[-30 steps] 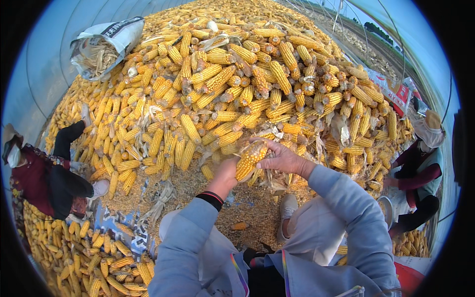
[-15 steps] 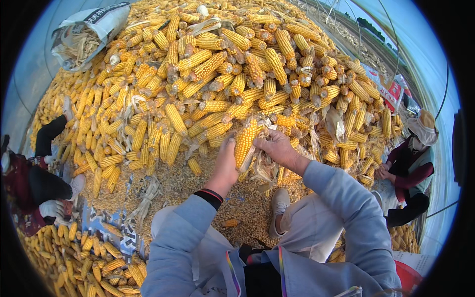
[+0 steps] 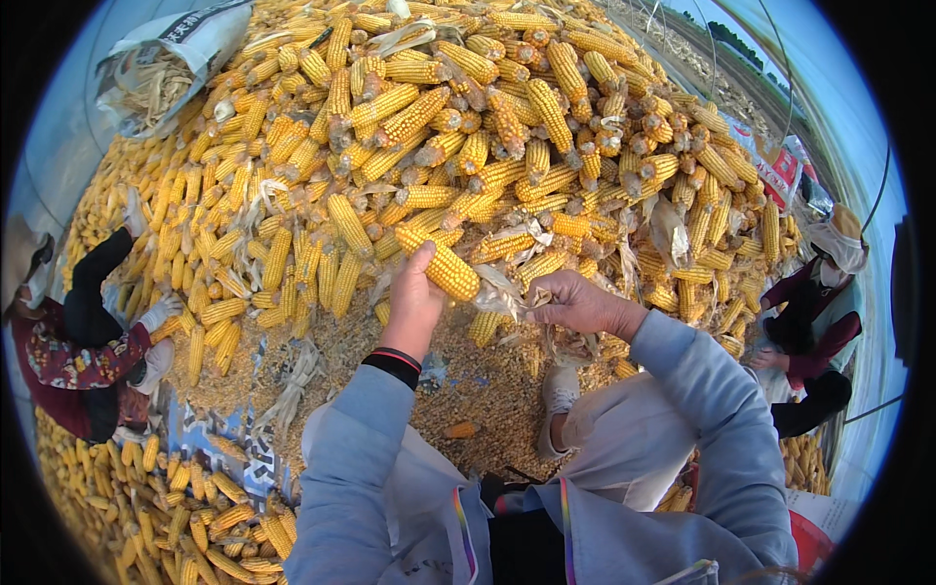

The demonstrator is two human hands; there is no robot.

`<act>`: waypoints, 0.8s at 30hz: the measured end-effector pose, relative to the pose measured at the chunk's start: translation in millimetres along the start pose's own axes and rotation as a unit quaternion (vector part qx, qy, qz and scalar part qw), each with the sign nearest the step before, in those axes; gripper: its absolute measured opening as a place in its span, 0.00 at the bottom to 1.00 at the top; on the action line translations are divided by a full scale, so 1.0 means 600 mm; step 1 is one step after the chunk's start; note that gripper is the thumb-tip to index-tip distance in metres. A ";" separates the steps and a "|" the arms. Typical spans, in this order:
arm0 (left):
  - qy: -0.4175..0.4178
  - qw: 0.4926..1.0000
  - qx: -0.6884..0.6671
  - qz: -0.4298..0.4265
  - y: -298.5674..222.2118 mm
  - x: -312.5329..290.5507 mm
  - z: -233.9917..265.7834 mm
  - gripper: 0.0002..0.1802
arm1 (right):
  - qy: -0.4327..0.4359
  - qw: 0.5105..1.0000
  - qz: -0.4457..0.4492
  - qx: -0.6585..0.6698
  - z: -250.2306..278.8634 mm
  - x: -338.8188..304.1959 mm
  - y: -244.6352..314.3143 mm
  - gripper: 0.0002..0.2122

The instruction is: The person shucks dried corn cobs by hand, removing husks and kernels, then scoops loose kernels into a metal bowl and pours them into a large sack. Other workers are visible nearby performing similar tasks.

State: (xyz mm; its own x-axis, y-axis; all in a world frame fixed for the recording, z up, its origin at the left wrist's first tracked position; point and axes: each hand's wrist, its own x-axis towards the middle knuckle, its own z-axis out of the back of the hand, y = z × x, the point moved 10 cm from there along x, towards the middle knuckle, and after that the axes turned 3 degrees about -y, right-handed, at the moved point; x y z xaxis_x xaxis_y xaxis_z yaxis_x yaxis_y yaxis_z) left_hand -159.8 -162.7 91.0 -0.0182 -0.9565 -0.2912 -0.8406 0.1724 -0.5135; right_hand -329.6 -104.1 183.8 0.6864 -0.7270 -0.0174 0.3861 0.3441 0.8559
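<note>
With twelve straight ahead and the hands at the centre, I see the left hand curled under a yellow corn cob, thumb pressed along it, the grip closed only to the cob's width. The cob slants, tip toward ten. The right hand, just off toward three, has thumb and fingers pinched on pale husk at the cob's other end. I take it the left anchors the cob against the right hand's tug.

Below, at six, loose kernels cover the ground around a short cob. At eight a patterned sheet lies beside a lower heap, perhaps spread to keep corn off the dirt. One co-worker is near nine, another at three.

Beyond, the big heap rises at twelve. At ten, a white bag of husks carries bold dark printing, cut off by the view; at two, lettering on a red-and-white bag is too small to make out.
</note>
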 end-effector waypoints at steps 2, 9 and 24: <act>-0.023 0.993 -0.046 -0.103 -0.047 -0.007 0.001 0.13 | -0.021 0.988 -0.117 0.099 0.013 -0.008 -0.065 0.10; 0.124 0.875 0.405 -0.235 -0.055 -0.080 -0.114 0.23 | -0.082 0.968 -0.147 -0.188 0.088 -0.002 -0.038 0.25; 0.176 0.896 0.296 -0.279 -0.070 -0.132 -0.152 0.32 | -0.020 0.957 -0.180 0.224 -0.103 0.060 -0.028 0.15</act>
State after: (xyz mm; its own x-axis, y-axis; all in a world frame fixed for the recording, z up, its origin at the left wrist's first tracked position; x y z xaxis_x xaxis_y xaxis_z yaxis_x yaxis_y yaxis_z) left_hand -172.5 -115.6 209.0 0.0582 -0.9299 0.3632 -0.3385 -0.3607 -0.8691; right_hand -273.1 -99.4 136.6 0.5302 -0.7760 -0.3415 0.2841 -0.2169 0.9339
